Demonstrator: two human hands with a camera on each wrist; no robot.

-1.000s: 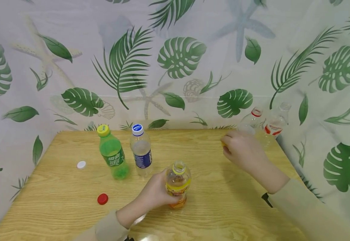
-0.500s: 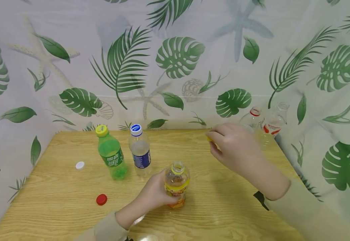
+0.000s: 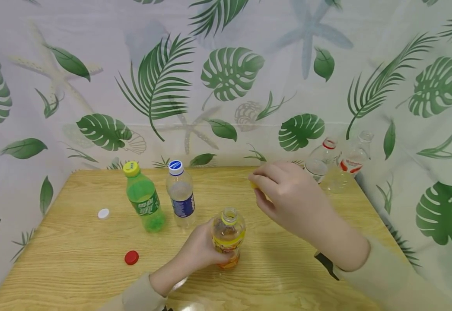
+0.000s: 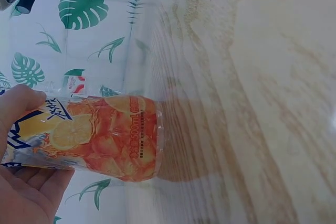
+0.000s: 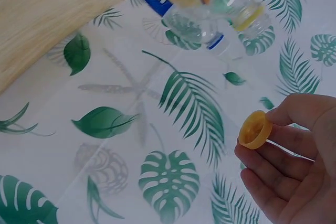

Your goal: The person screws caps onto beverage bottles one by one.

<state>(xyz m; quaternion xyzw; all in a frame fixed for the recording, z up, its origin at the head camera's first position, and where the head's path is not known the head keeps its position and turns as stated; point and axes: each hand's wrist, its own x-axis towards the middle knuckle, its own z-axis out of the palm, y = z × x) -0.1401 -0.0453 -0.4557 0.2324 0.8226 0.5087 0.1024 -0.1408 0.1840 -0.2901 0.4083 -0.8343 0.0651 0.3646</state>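
My left hand point(image 3: 202, 248) grips a clear bottle with a yellow and orange label point(image 3: 227, 244), fingers wrapped round its lower half. The bottle stands upright with its mouth uncovered and a yellow ring at the neck. In the left wrist view its base point(image 4: 157, 140) meets the wood, and orange slices show on the label. A yellow bottle cap point(image 5: 255, 130) is pinched between thumb and fingers of my right hand point(image 3: 292, 198), its hollow side showing in the right wrist view. That hand is raised above the table, to the right of and beyond the bottle's mouth.
Left of the held bottle stand a green bottle point(image 3: 146, 201) with a yellow cap and a Pepsi bottle point(image 3: 182, 201) with a white cap. A white cap point(image 3: 103, 214) and a red cap point(image 3: 131, 258) lie on the table point(image 3: 74, 268). Two uncapped clear bottles point(image 3: 352, 162) stand back right.
My right hand has moved left with the yellow cap, away from the two clear bottles and closer to the held bottle. The left hand and its bottle stay in place.
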